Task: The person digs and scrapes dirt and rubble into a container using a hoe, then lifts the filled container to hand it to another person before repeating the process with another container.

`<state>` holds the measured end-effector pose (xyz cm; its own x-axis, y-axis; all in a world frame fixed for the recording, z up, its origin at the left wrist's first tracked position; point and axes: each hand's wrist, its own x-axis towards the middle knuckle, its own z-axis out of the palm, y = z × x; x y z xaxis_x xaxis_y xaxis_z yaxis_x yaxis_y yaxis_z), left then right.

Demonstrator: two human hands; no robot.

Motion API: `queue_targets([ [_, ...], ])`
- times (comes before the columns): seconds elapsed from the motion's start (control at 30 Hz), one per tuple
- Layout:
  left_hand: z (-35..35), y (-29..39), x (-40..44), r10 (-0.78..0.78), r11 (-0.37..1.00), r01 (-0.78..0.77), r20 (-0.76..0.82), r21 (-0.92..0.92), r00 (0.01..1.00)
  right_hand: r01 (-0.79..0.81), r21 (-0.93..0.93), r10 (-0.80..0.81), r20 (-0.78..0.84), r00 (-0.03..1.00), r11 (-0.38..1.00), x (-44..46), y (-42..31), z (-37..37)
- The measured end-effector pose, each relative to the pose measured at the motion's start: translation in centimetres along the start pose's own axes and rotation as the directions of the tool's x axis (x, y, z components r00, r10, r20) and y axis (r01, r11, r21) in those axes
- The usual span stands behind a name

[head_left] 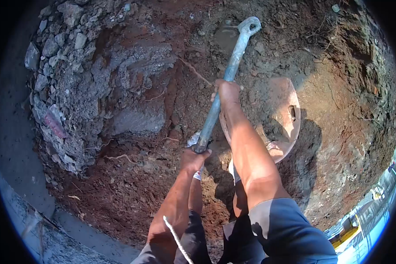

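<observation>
A long bluish-grey metal pole [216, 108] with a ring-like end [249, 26] slants from my body toward the far side of the dug ground. My right hand [227, 92] is closed around its middle. Lower down, my left hand [194, 159] grips the near end. The ringed end is over the soil, though I cannot tell whether it touches. Partly behind my right forearm lies a dirt-smeared pinkish pan [295, 99] with a hole near its rim.
Broken rock and rubble [75, 88] rise on the left, beside a grey slab-like lump [138, 121]. A thin root [193, 70] sticks out near the pole. Grey concrete [17, 145] borders the pit at left. A white cord [178, 240] hangs before my left arm.
</observation>
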<state>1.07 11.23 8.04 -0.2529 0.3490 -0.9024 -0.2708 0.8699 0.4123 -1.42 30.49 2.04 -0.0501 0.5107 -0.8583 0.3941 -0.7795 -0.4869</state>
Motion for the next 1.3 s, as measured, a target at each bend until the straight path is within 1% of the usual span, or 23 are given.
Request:
queue_targets([
  [0.03, -0.2, 1.9, -1.5, -0.089, 0.996, 0.089, 0.028, 0.003, 0.996, -0.073, -0.044, 0.078, 0.134, 0.988, 0.996, 2.4, 0.1, -1.9],
  [0.07, -0.2, 4.0, -3.4, -0.180, 0.984, 0.179, 0.093, 0.020, 0.979, -0.111, -0.109, 0.121, 0.094, 0.988, 0.988, 0.6, -0.4, -2.0],
  [0.1, 0.7, 4.9, -4.0, -0.186, 0.982, 0.187, 0.136, 0.006, 0.973, -0.071, -0.137, 0.077, 0.038, 0.996, 0.988, 0.3, -3.6, -2.4],
  [0.13, 3.0, 1.7, -3.0, 0.095, 0.992, -0.090, 0.056, -0.088, 0.994, -0.070, -0.135, 0.080, 0.075, 0.994, 0.988, 1.2, -5.6, -2.3],
  [0.2, 1.0, 7.1, -5.5, -0.190, 0.978, 0.184, 0.062, 0.097, 0.980, -0.129, -0.179, 0.156, 0.146, 0.977, 0.975, 2.2, -7.1, -3.3],
  [0.3, 0.1, 9.0, -6.6, -0.201, 0.977, 0.192, 0.103, 0.088, 0.974, -0.146, -0.196, 0.172, 0.120, 0.978, 0.970, 2.4, -7.6, -3.7],
  [0.37, 1.9, 5.1, -4.6, -0.097, 0.992, 0.104, 0.096, -0.071, 0.991, -0.146, -0.175, 0.178, 0.177, 0.968, 0.974, 3.8, -6.1, -4.1],
  [0.4, 2.8, 2.8, -3.8, -0.029, 0.988, 0.044, 0.097, -0.151, 0.995, -0.119, -0.168, 0.141, 0.130, 0.981, 0.979, 3.7, -5.3, -4.0],
  [0.47, 2.2, 0.2, -3.2, -0.130, 0.991, 0.131, 0.012, -0.026, 0.991, -0.086, -0.160, 0.094, 0.042, 0.995, 0.983, 1.5, -2.6, -2.5],
  [0.5, 1.5, -1.4, -3.0, -0.129, 0.990, 0.127, -0.033, -0.063, 0.991, -0.058, -0.079, 0.062, 0.045, 0.997, 0.995, 1.6, -1.6, -1.9],
  [0.53, 0.6, -1.4, -3.5, -0.069, 0.998, 0.069, -0.073, -0.003, 0.995, -0.054, -0.052, 0.056, 0.040, 0.998, 0.997, 1.3, -2.2, -2.4],
  [0.6, -1.4, 3.0, -6.3, -0.114, 0.986, 0.119, -0.042, 0.121, 0.993, -0.081, -0.044, 0.084, 0.079, 0.993, 0.996, -0.6, -3.4, -2.1],
  [0.67, 0.5, 2.8, -9.1, -0.088, 0.994, 0.092, -0.066, 0.059, 0.994, -0.070, -0.106, 0.081, 0.099, 0.992, 0.992, -2.1, -3.9, -3.1],
  [0.7, 2.3, 2.5, -10.8, 0.006, 0.993, -0.015, -0.082, -0.113, 0.997, -0.091, -0.183, 0.109, 0.089, 0.990, 0.979, -3.4, -3.7, -3.7],
  [0.73, 5.5, 0.3, -11.7, -0.144, 0.889, 0.146, 0.037, -0.435, 0.989, -0.085, -0.302, 0.116, 0.087, 0.989, 0.949, -4.6, -3.1, -3.7],
  [0.8, 5.9, 0.4, -12.1, -0.216, 0.768, 0.272, 0.166, -0.580, 0.962, -0.022, -0.401, 0.067, 0.098, 0.993, 0.916, -4.3, -1.1, -3.4],
  [0.9, 6.5, 1.5, -11.5, -0.102, 0.729, 0.249, 0.258, -0.638, 0.961, -0.067, -0.385, 0.113, 0.099, 0.989, 0.921, -3.5, -1.5, -4.2],
  [0.97, 8.9, 0.4, -11.1, -0.059, 0.758, 0.233, 0.291, -0.610, 0.955, -0.069, -0.356, 0.134, 0.161, 0.978, 0.932, -3.1, -1.4, -5.8],
  [1.1, 11.9, 1.6, -11.2, -0.114, 0.800, 0.190, 0.167, -0.569, 0.979, -0.005, -0.251, 0.067, 0.238, 0.969, 0.968, -2.8, -1.6, -7.9],
  [1.13, 12.7, -0.1, -11.7, -0.096, 0.830, 0.166, 0.155, -0.532, 0.983, -0.027, -0.209, 0.073, 0.217, 0.974, 0.978, -3.9, -0.7, -9.2],
  [1.2, 13.2, -1.6, -15.0, -0.126, 0.939, 0.142, 0.069, -0.313, 0.990, -0.080, -0.159, 0.120, 0.259, 0.959, 0.984, -8.3, 2.0, -12.5],
  [1.27, 18.4, -16.8, -19.0, -0.240, 0.868, 0.307, 0.212, -0.390, 0.947, -0.062, -0.094, 0.073, 0.115, 0.991, 0.994, -14.0, 7.4, -16.4],
  [1.3, 18.5, -15.7, -21.3, -0.244, 0.944, 0.277, 0.185, -0.181, 0.952, 0.003, 0.023, -0.006, 0.133, 0.991, 1.000, -18.1, 7.6, -17.8],
])
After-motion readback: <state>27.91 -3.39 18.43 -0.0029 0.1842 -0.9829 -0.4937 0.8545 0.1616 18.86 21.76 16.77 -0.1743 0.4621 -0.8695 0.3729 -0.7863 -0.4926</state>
